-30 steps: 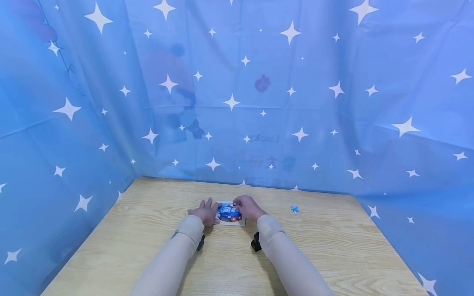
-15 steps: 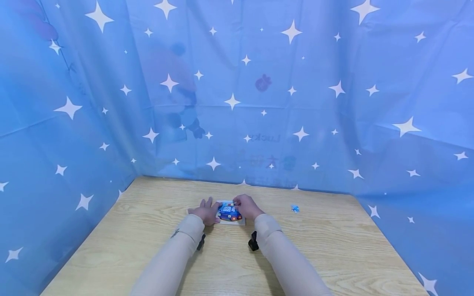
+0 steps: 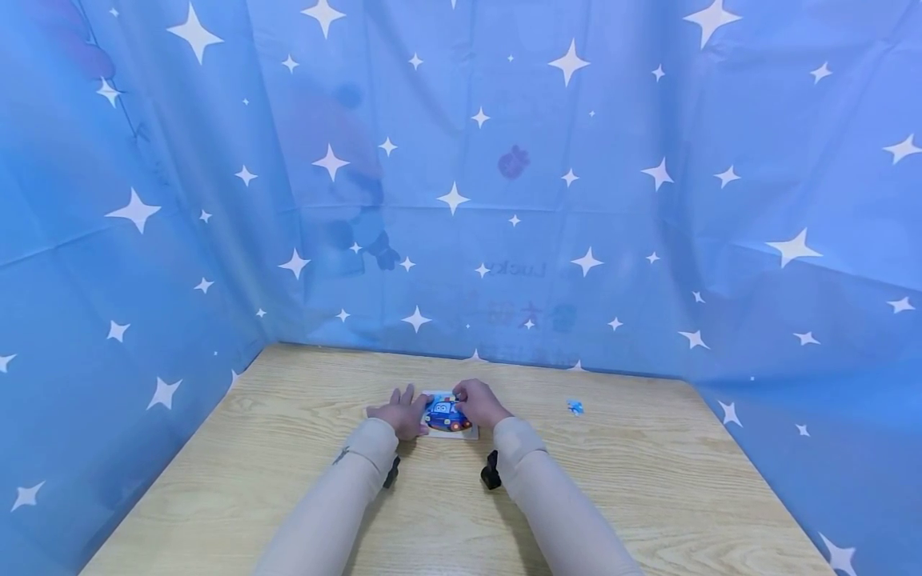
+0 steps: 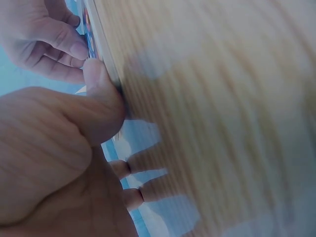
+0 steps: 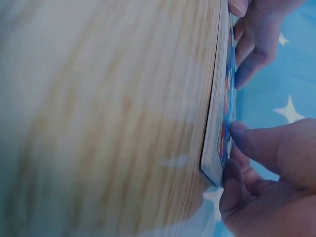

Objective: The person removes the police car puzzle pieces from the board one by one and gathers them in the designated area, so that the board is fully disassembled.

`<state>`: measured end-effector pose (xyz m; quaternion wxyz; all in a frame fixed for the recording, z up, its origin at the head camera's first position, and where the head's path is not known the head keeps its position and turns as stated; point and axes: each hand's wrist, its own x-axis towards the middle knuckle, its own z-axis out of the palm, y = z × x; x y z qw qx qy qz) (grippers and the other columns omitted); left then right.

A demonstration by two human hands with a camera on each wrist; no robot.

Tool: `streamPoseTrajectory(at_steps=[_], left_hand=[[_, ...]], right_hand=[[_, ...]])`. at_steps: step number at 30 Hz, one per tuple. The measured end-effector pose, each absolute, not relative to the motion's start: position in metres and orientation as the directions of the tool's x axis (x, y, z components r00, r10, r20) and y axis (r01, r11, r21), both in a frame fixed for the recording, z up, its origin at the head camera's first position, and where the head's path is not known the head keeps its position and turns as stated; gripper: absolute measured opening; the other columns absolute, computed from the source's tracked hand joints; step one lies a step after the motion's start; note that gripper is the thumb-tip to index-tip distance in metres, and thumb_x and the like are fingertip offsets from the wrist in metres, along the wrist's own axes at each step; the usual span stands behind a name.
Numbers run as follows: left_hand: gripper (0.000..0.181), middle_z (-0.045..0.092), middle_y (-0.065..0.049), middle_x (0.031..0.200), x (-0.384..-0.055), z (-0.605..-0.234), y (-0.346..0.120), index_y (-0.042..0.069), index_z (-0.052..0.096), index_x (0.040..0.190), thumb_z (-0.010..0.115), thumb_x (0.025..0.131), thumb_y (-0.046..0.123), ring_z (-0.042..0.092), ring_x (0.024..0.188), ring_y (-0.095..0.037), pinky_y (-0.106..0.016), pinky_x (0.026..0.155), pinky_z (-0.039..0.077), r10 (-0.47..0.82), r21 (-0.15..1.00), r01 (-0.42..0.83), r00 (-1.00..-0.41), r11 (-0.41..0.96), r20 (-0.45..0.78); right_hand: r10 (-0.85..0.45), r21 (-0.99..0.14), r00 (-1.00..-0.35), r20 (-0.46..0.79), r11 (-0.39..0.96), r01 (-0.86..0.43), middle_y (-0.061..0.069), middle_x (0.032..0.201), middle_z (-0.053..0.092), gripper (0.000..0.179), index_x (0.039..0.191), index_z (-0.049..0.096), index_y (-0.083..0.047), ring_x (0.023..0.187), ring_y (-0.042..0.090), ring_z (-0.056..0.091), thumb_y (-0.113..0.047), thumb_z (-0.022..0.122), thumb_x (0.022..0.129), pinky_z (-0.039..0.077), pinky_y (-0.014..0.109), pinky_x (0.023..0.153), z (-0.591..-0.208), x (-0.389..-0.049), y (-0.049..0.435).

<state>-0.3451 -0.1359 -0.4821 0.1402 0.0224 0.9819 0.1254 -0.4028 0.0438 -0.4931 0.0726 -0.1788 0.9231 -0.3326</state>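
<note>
A small jigsaw puzzle [image 3: 441, 416] with a blue cartoon car lies flat in a pale frame on the table. My left hand [image 3: 400, 416] rests at its left side with the fingers spread. In the left wrist view, the left thumb [image 4: 101, 96] touches the frame's edge. My right hand [image 3: 481, 403] is over the upper right part of the puzzle, thumb and fingers bent around a puzzle piece that they mostly hide. In the right wrist view, the right thumb [image 5: 256, 143] meets the picture surface, and the other fingers curl near the frame's corner [image 5: 212, 170].
A loose light-blue puzzle piece [image 3: 575, 407] lies on the wooden table [image 3: 634, 480] to the right of the frame. Blue curtains with white stars [image 3: 461, 200] stand behind the table and along its sides. A black wrist device [image 3: 491, 470] sits below the right cuff.
The right thumb has shifted slightly down and apart from the index finger on the puzzle. The right forearm has moved a little left. My left hand stays in place.
</note>
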Motion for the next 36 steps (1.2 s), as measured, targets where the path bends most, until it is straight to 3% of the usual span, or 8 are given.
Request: streamPoseTrajectory(at_steps=[10,17,23,36], left_hand=[[0.065,0.017,-0.008,0.169,-0.342,-0.478,-0.136,0.03,0.033,0.159,0.059,0.101,0.042,0.016,0.155,-0.033,-0.077,0.109,0.023,0.079,0.258,0.004,-0.955,0.966,-0.285],[0.067,0.015,-0.007,0.17,-0.362,-0.504,-0.138,0.032,0.033,0.159,0.062,0.1,0.044,0.012,0.155,-0.035,-0.081,0.106,0.02,0.063,0.249,-0.008,-0.959,0.969,-0.275],[0.066,0.016,-0.008,0.17,-0.35,-0.489,-0.135,0.03,0.033,0.159,0.061,0.101,0.04,0.013,0.155,-0.034,-0.081,0.107,0.017,0.06,0.263,-0.019,-0.955,0.965,-0.29],[0.066,0.014,-0.008,0.17,-0.352,-0.492,-0.136,0.03,0.031,0.16,0.06,0.101,0.041,0.013,0.155,-0.033,-0.08,0.107,0.018,0.068,0.252,-0.007,-0.955,0.968,-0.287]], right_hand=[[-0.37,-0.654,-0.929,-0.017,0.707,-0.27,0.012,0.109,0.065,0.021,0.118,0.065,-0.001,0.102,0.025,0.062,-0.002,0.066,0.098,0.053,0.045,0.094,-0.494,-0.404,0.042],[-0.372,-0.649,-0.928,-0.005,0.708,-0.28,0.012,0.108,0.065,0.02,0.117,0.066,0.0,0.102,0.025,0.063,-0.002,0.067,0.097,0.053,0.045,0.094,-0.495,-0.405,0.042],[-0.359,-0.659,-0.933,-0.015,0.705,-0.261,0.013,0.109,0.065,0.021,0.117,0.067,0.001,0.103,0.025,0.063,-0.002,0.067,0.097,0.053,0.045,0.094,-0.496,-0.406,0.042],[-0.361,-0.658,-0.933,-0.003,0.703,-0.27,0.015,0.112,0.068,0.021,0.119,0.068,0.002,0.106,0.028,0.065,-0.003,0.065,0.098,0.054,0.045,0.093,-0.494,-0.406,0.041]])
